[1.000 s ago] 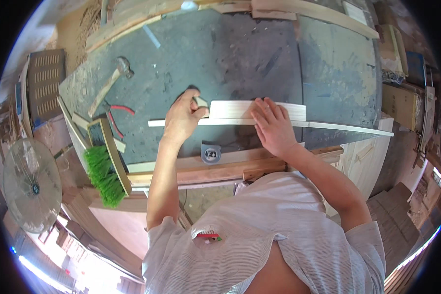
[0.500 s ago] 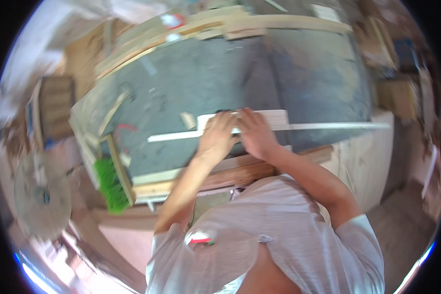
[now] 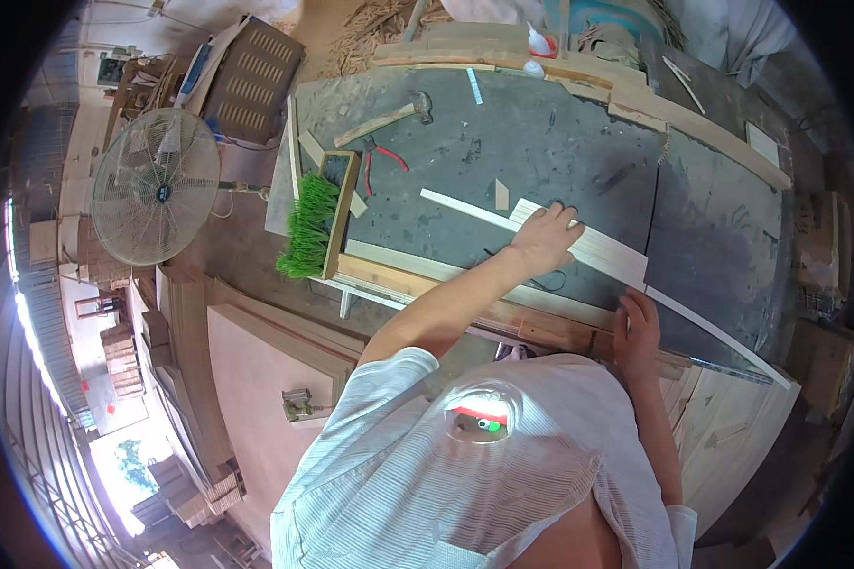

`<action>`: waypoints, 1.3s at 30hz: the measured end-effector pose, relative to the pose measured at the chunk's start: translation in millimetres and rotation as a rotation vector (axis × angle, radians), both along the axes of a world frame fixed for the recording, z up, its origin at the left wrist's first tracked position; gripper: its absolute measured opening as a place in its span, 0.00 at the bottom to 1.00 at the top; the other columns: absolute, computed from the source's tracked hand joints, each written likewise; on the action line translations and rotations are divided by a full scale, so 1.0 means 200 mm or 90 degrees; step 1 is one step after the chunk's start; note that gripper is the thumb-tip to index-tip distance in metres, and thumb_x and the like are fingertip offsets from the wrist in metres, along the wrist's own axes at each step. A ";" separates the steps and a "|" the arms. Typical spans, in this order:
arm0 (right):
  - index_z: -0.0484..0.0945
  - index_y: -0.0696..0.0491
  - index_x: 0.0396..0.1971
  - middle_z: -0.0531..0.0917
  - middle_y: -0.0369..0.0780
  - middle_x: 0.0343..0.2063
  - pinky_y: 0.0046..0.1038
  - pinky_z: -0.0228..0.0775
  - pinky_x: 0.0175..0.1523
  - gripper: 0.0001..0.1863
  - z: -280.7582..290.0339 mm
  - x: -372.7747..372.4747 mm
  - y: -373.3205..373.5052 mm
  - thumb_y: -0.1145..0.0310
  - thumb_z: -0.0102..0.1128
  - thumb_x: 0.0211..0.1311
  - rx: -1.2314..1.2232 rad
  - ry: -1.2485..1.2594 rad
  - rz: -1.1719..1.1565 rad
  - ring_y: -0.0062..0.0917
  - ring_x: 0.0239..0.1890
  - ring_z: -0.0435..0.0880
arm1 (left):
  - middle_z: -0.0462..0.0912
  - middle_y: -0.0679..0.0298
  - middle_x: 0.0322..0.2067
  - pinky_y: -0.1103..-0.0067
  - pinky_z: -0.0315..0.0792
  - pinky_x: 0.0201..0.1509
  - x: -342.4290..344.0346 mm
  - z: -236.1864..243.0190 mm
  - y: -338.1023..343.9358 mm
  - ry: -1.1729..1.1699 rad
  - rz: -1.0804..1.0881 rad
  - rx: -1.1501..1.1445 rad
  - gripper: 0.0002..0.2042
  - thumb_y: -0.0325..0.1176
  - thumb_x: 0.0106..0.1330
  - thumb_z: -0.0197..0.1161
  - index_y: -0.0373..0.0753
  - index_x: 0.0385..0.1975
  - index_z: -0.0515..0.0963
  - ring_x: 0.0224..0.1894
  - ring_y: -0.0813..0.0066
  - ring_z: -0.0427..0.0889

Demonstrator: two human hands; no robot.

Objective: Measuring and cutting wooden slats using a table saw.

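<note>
A short pale wooden board (image 3: pixel 609 254) lies on the dark worktable, slanting down to the right. My left hand (image 3: pixel 547 237) grips it near its left end, fingers bent over the top. Along the board's near side runs a long thin pale wood strip (image 3: pixel 716 334), jutting out past both ends; its middle is hidden by the board and my hand. My right hand (image 3: pixel 639 327) is at the table's near edge, just below the board's right end. Its fingers are loosely bent and slightly apart, with nothing visible in them. A small wood offcut (image 3: pixel 502 194) lies beyond the board.
A claw hammer (image 3: pixel 389 121) and red-handled pliers (image 3: pixel 370 163) lie at the table's far left. A wooden-framed box with green artificial grass (image 3: pixel 315 223) stands at the left edge. Wooden rails (image 3: pixel 565 327) line the near edge. A standing fan (image 3: pixel 157 187) is farther left.
My view has swung, so the table now appears slanted. Both hands were on the board; the right has come off it toward the near edge, while the left stays on.
</note>
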State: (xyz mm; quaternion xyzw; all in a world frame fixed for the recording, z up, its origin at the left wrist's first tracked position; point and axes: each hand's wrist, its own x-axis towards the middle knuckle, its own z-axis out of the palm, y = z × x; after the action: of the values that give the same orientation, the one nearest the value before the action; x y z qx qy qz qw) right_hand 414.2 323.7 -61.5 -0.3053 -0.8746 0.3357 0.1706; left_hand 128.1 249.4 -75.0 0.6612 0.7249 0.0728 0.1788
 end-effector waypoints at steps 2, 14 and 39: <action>0.83 0.59 0.49 0.83 0.49 0.54 0.42 0.75 0.63 0.11 0.01 0.16 -0.03 0.78 0.61 0.69 0.016 0.000 -0.046 0.47 0.56 0.82 | 0.72 0.55 0.67 0.63 0.70 0.72 0.02 -0.04 0.01 0.017 -0.036 0.081 0.29 0.41 0.61 0.75 0.36 0.61 0.77 0.72 0.55 0.68; 0.83 0.53 0.41 0.85 0.40 0.42 0.42 0.72 0.53 0.08 -0.20 0.36 -0.03 0.74 0.67 0.62 0.128 0.005 -0.246 0.39 0.46 0.82 | 0.76 0.48 0.65 0.60 0.74 0.68 0.07 -0.02 0.07 0.065 -0.077 0.039 0.28 0.42 0.65 0.72 0.41 0.64 0.77 0.68 0.48 0.75; 0.86 0.50 0.41 0.83 0.35 0.33 0.35 0.68 0.45 0.11 -0.17 0.38 0.00 0.70 0.65 0.57 0.212 -0.042 -0.281 0.31 0.39 0.81 | 0.75 0.50 0.69 0.61 0.74 0.70 0.13 -0.03 0.08 0.128 -0.074 0.015 0.28 0.45 0.68 0.71 0.44 0.67 0.76 0.70 0.47 0.75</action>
State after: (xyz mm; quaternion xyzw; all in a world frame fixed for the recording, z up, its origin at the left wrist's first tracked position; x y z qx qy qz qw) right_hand 489.4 323.3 -95.9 -0.4671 -0.8352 0.1316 0.2587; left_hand 154.2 265.4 -80.5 0.7080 0.6989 0.0041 0.1012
